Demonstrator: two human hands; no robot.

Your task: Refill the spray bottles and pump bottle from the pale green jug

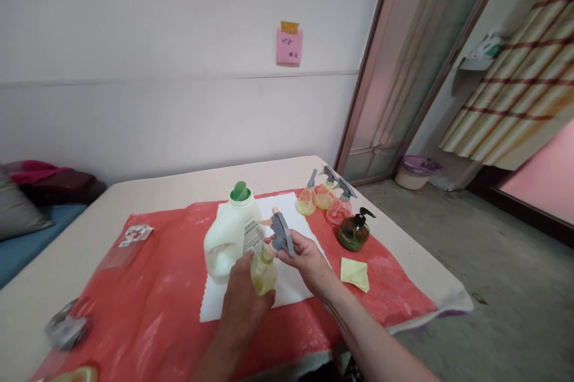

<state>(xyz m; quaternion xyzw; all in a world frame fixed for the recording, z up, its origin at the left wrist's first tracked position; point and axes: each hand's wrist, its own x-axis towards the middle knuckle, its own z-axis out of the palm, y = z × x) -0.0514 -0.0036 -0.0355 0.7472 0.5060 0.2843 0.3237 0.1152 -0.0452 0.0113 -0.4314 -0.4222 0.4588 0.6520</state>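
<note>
The left hand is curling around a small rounded bottle of translucent yellow, while the right hand is pinching its grey plastic trigger head at the neck. Just beyond the left hand, a bulky, cloudy-white jug is standing on a white sheet with a scalloped edge. Right of the right hand, folded yellow paper is lying on wrinkled, glossy red plastic, near a dark-green, squat pump bottle.

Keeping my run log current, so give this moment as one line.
left hand: small yellow bottle | right hand: grey spray head, at bottle neck | near: large jug on white sheet | right: three spray bottles, pump bottle
</note>
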